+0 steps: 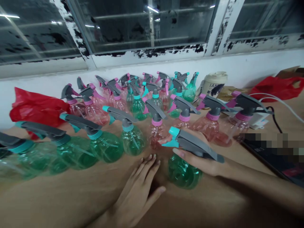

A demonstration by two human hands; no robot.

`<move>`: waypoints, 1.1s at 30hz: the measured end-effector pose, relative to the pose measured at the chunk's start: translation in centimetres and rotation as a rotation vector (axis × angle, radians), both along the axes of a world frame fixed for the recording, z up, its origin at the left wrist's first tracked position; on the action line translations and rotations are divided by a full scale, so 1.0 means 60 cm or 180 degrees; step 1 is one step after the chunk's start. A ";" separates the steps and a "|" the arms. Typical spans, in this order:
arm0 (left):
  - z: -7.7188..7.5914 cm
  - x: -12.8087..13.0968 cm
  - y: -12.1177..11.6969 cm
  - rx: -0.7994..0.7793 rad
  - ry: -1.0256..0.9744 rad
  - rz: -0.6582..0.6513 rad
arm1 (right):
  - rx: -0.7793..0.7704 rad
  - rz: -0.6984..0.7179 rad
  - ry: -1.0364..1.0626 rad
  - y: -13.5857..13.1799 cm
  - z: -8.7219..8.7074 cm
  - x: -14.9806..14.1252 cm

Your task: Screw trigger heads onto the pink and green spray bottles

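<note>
My right hand (pixel 201 155) is wrapped round the neck of a green spray bottle (pixel 185 174) with a grey and turquoise trigger head. The bottle stands nearly upright, its nozzle turned to the left. Flat on the table, my left hand (pixel 140 186) lies just left of that bottle, fingers stretched out and holding nothing. Beyond its fingertips stand another green spray bottle (pixel 133 141) and a pink spray bottle (pixel 156 133). Several green bottles (pixel 106 147) form a row to the left, and several pink ones (pixel 209 126) stand behind my right hand.
More pink and green bottles crowd the back of the wooden table (pixel 71 199) by the window wall. A red plastic bag (pixel 38 107) lies at left, another red bag (pixel 277 88) at right. A paper cup (pixel 213 84), white cable (pixel 285 103) and dark flat device (pixel 261 155) are also on the right.
</note>
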State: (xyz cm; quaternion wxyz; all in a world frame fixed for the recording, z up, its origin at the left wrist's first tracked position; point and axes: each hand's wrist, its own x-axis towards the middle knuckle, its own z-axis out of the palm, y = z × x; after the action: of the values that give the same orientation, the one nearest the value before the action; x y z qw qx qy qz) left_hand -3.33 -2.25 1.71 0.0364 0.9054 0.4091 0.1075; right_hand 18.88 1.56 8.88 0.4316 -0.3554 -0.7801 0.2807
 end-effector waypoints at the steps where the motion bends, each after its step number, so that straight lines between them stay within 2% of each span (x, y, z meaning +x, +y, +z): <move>1: 0.000 0.000 0.000 -0.0001 0.0005 -0.0004 | 0.0010 -0.0008 0.0001 0.000 0.000 0.000; 6: -0.002 -0.003 -0.001 -0.0090 0.0058 -0.0006 | -0.0100 0.0113 0.0204 0.002 0.006 0.000; 15: -0.004 -0.004 0.000 -0.0178 0.0057 0.0029 | -0.0106 0.0127 0.0182 0.000 0.007 0.005; 22: -0.006 -0.007 0.003 -0.0095 0.0034 0.0004 | -0.0355 0.0192 0.0074 -0.001 0.003 0.011; 33: -0.002 -0.009 0.006 -0.0014 -0.0091 -0.0062 | -0.0344 0.0145 0.0128 -0.001 -0.004 0.009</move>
State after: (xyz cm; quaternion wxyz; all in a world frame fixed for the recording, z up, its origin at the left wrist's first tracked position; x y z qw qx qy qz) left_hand -3.90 -1.87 1.61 0.0452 0.9076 0.4000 0.1191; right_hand 19.40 1.51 8.64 0.4208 -0.3546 -0.7629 0.3393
